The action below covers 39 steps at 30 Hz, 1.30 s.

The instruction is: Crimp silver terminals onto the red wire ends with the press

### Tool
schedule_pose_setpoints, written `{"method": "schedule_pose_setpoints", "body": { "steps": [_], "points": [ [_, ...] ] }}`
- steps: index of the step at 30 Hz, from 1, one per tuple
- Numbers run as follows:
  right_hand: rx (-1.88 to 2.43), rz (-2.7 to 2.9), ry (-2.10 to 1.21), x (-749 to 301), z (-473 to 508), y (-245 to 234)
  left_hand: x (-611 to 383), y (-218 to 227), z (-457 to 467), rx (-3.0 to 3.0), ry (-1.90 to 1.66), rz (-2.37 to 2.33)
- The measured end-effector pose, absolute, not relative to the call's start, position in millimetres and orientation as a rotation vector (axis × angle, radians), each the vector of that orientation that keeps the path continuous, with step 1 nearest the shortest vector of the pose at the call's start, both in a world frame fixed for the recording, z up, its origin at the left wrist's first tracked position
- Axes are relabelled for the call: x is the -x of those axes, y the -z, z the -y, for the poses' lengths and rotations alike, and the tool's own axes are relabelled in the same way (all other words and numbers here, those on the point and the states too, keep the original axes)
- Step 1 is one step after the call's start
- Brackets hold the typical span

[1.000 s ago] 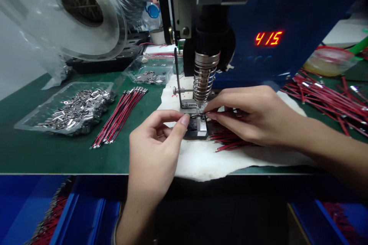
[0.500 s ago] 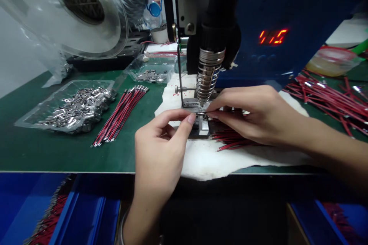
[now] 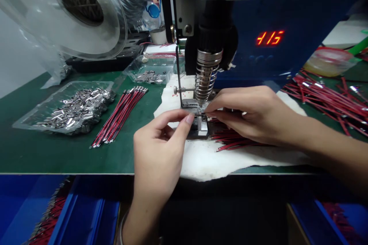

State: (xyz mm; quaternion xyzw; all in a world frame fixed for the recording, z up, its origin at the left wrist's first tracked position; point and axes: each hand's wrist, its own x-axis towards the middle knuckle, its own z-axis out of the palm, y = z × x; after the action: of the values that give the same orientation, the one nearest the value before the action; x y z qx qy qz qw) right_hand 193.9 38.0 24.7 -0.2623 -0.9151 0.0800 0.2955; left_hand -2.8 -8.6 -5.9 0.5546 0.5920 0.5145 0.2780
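My left hand [image 3: 159, 145] is pinched, thumb and forefinger tip meeting at the left side of the small metal fixture [image 3: 200, 125] under the machine's coiled spring head [image 3: 205, 78]. What it pinches is too small to make out. My right hand [image 3: 250, 113] comes in from the right, fingers pressed together on a thin red-and-black wire [image 3: 207, 115] whose end lies at the fixture. Both hands rest over a white cloth pad [image 3: 212, 159], with a loose bundle of red wires [image 3: 232, 139] under my right hand.
A clear tray of small metal terminals [image 3: 73, 109] and a bundle of red-black wires [image 3: 120, 116] lie at the left on the green mat. A second tray [image 3: 152, 72] and a clear reel [image 3: 77, 11] stand behind. More red wires [image 3: 327, 99] pile at the right. The blue machine's red display [image 3: 269, 38] glows.
My left hand has shifted a little right and up, so its forefinger tip now lies against the fixture. My right hand has stayed put at the fixture.
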Motion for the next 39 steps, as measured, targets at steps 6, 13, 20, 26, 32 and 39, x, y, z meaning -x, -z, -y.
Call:
{"method": "schedule_pose_setpoints", "body": {
  "steps": [6, 13, 20, 26, 32, 39],
  "points": [
    [0.706, 2.419, -0.194, -193.6, -38.1, -23.1, 1.8, 4.0, 7.9, -1.499, -1.367, -1.614],
    [0.706, 2.407, -0.189, -194.1, -36.1, -23.7, 3.0, 3.8, 7.8, -1.521, -1.354, -1.596],
    [0.726, 2.432, -0.239, -193.7, -37.7, -23.0, 2.4, 2.3, 8.4, -1.519, -1.353, -1.613],
    [0.727, 2.429, -0.287, -193.8, -37.8, -22.5, 3.1, 5.2, 9.0, -1.506, -1.367, -1.585],
    [0.721, 2.437, -0.255, -194.4, -37.6, -23.2, 2.2, 4.4, 9.2, -1.487, -1.383, -1.595],
    [0.699, 2.438, -0.162, -194.6, -38.7, -21.8, 3.6, 5.8, 9.9, -1.508, -1.374, -1.578]
  ]
}}
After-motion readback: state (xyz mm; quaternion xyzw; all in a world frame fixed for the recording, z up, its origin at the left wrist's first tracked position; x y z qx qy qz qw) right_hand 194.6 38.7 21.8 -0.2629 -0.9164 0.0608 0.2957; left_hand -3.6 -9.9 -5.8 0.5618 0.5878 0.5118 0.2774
